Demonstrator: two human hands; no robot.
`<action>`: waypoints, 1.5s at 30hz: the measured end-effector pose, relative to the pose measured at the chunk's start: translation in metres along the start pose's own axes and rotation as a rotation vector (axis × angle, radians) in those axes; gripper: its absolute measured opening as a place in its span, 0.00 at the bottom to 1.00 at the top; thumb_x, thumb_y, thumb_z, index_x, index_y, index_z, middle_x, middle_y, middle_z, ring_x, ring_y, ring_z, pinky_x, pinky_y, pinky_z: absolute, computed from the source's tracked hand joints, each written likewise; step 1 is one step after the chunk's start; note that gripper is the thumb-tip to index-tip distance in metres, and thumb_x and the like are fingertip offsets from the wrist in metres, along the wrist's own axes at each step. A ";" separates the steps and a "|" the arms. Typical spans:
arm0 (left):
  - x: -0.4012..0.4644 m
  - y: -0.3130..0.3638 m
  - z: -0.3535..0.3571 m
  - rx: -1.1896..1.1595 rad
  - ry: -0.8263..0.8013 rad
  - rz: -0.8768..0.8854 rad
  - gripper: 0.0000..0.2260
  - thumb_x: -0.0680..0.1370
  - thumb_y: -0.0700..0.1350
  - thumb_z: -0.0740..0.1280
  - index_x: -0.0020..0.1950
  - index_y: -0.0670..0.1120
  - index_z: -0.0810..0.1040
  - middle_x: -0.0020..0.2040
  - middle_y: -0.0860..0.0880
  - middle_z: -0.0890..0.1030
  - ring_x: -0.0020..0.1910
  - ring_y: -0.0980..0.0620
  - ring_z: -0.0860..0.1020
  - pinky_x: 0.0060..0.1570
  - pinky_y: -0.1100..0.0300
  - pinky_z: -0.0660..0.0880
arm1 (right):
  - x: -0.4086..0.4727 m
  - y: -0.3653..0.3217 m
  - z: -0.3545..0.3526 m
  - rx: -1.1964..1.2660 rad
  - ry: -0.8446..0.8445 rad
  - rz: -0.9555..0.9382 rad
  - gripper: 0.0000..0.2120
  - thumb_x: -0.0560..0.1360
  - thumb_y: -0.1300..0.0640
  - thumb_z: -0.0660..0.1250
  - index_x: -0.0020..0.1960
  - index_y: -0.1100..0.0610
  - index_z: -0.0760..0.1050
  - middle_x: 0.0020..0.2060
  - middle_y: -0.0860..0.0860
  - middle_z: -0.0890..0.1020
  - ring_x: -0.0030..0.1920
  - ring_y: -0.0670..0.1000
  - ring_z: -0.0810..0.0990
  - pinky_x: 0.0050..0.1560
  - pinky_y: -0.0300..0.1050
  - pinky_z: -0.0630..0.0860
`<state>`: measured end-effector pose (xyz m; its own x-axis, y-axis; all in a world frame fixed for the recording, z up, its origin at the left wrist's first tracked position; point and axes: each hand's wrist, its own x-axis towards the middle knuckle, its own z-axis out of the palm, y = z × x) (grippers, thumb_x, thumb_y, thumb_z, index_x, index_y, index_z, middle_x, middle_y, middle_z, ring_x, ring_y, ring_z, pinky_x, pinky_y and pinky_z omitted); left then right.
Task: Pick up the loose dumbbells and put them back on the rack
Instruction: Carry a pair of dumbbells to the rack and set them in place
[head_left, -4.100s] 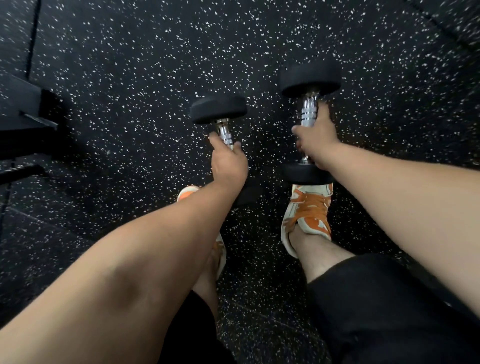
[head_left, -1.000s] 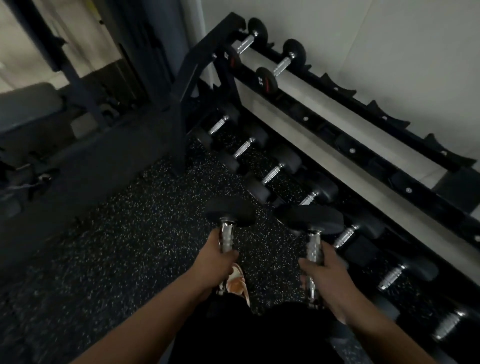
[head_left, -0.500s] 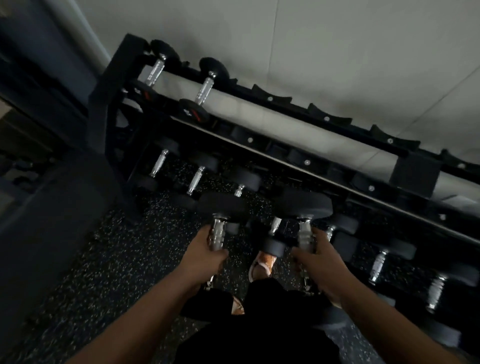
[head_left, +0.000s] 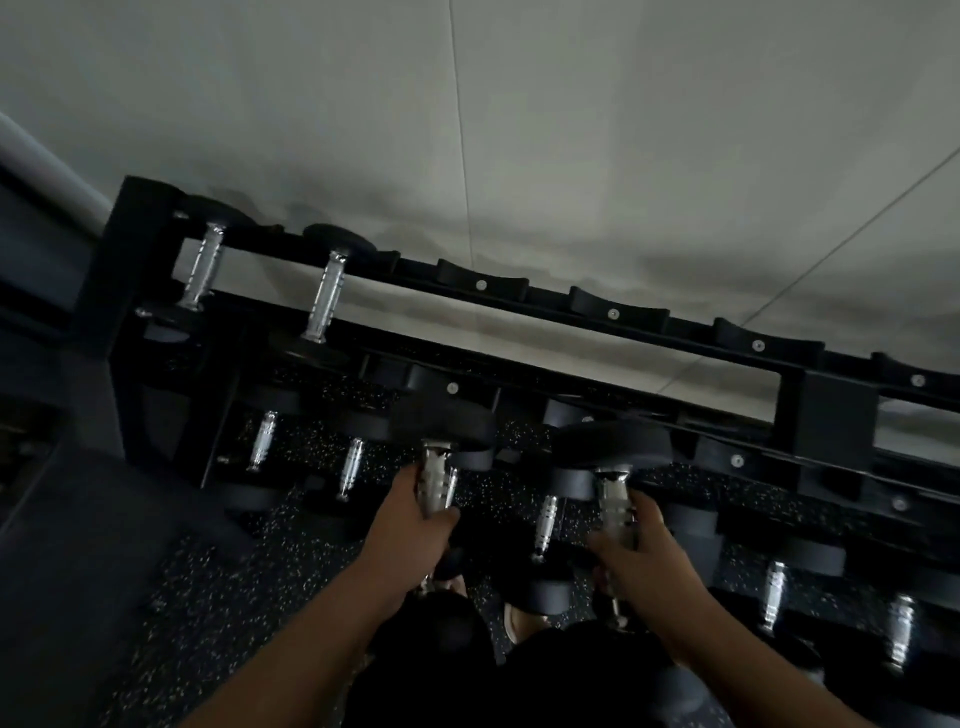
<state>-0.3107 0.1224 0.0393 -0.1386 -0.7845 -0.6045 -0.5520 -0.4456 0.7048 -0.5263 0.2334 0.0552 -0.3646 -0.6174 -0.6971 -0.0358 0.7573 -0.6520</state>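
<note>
I hold two black dumbbells with chrome handles, one in each hand. My left hand grips the left dumbbell by its handle, front head raised in front of the rack. My right hand grips the right dumbbell the same way, a little lower. Both are level with the front rail of the black rack. The top tier holds two dumbbells at its left end; the saddles to their right are bare. Several dumbbells rest on the lower tier.
A pale wall rises right behind the rack. Black speckled rubber floor lies at the lower left, next to a dark bench or machine at the left edge. My dark shorts and a shoe show at the bottom.
I have turned to face the rack and stepped close. Both dumbbells have risen from shin height toward the rack's front rail. About four seconds ago they were being lifted off the floor.
</note>
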 end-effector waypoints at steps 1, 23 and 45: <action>0.011 0.006 -0.002 -0.019 -0.017 -0.006 0.23 0.77 0.37 0.69 0.69 0.49 0.69 0.51 0.53 0.80 0.42 0.57 0.80 0.34 0.68 0.74 | 0.006 -0.006 0.000 0.004 0.016 0.006 0.23 0.76 0.58 0.68 0.67 0.45 0.64 0.42 0.55 0.84 0.34 0.53 0.82 0.33 0.47 0.79; 0.182 0.106 -0.009 -0.045 -0.137 0.042 0.18 0.77 0.36 0.66 0.63 0.51 0.70 0.49 0.44 0.80 0.36 0.50 0.77 0.33 0.57 0.75 | 0.089 -0.087 0.000 0.181 0.163 0.160 0.28 0.73 0.54 0.74 0.67 0.44 0.64 0.47 0.51 0.83 0.41 0.52 0.84 0.39 0.47 0.78; 0.247 0.109 0.029 0.089 -0.070 0.090 0.26 0.80 0.38 0.62 0.75 0.48 0.56 0.51 0.43 0.78 0.38 0.49 0.78 0.37 0.55 0.75 | 0.148 -0.091 -0.020 0.155 0.182 0.193 0.22 0.75 0.56 0.71 0.61 0.41 0.65 0.43 0.52 0.84 0.42 0.57 0.85 0.45 0.59 0.82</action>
<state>-0.4294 -0.1077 -0.0439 -0.2458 -0.7864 -0.5667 -0.6050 -0.3323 0.7236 -0.5954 0.0776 0.0175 -0.5117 -0.4066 -0.7569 0.1879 0.8066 -0.5604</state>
